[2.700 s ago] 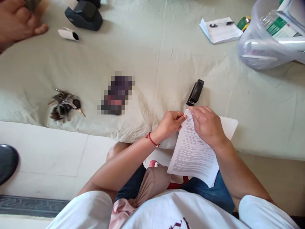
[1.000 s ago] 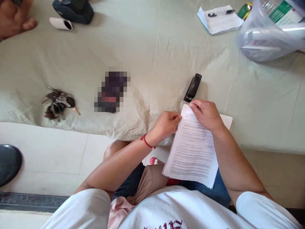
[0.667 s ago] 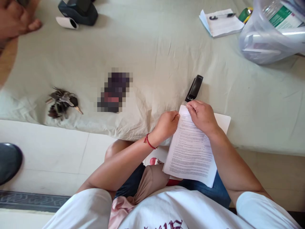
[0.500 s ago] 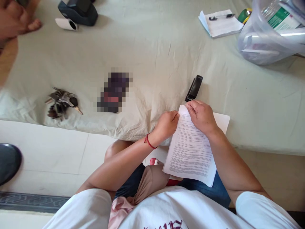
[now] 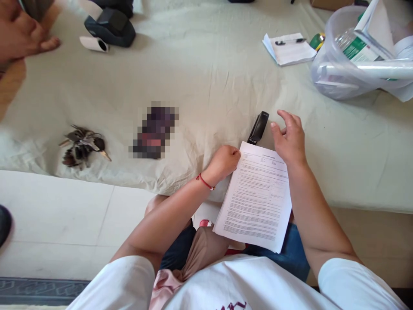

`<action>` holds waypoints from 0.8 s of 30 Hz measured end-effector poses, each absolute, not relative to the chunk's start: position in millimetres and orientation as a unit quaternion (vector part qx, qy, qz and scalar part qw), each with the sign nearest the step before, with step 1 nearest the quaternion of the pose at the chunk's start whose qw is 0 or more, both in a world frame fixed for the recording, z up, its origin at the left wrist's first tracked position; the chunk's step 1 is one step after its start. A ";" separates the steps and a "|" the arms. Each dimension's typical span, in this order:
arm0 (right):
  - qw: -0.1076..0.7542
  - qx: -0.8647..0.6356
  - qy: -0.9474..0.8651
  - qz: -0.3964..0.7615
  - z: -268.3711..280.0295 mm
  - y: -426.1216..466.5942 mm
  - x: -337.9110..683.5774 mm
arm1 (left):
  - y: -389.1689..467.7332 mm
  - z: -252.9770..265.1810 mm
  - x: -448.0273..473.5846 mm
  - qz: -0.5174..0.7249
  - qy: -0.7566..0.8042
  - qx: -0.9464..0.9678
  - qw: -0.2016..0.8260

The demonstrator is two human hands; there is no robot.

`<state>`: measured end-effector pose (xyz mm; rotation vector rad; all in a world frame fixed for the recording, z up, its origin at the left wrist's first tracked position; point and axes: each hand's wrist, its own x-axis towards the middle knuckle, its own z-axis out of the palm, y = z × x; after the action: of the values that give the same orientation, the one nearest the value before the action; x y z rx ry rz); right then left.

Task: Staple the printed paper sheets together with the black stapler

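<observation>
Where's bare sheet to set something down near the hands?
Widest bare patch: mid-sheet, between the stapler, notepad and card reader. Another lies right of the right hand, below the plastic tub. Crowded where the left hand pinches the papers, beside the stapler.

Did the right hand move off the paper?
Yes. The right hand left the paper and now hovers open, up beside the stapler. The left hand pinches the corner.
</observation>
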<state>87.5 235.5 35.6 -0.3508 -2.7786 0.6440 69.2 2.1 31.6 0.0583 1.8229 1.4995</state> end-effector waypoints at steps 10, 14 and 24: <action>-0.015 -0.093 -0.963 0.253 20.7 225.1 38.7 | 16.6 35.9 49.7 0.598 0.698 0.000 0.395; -0.029 -0.068 -0.965 0.251 24.1 222.0 40.8 | 18.7 36.0 51.1 0.582 0.713 -0.001 0.392; -0.001 -0.017 -0.988 0.155 25.1 200.8 65.5 | 20.3 31.4 57.1 0.564 0.721 0.011 0.404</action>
<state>65.5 200.8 25.1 -0.0547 -3.1061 0.4862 57.1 20.3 31.4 0.0274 1.8196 1.4231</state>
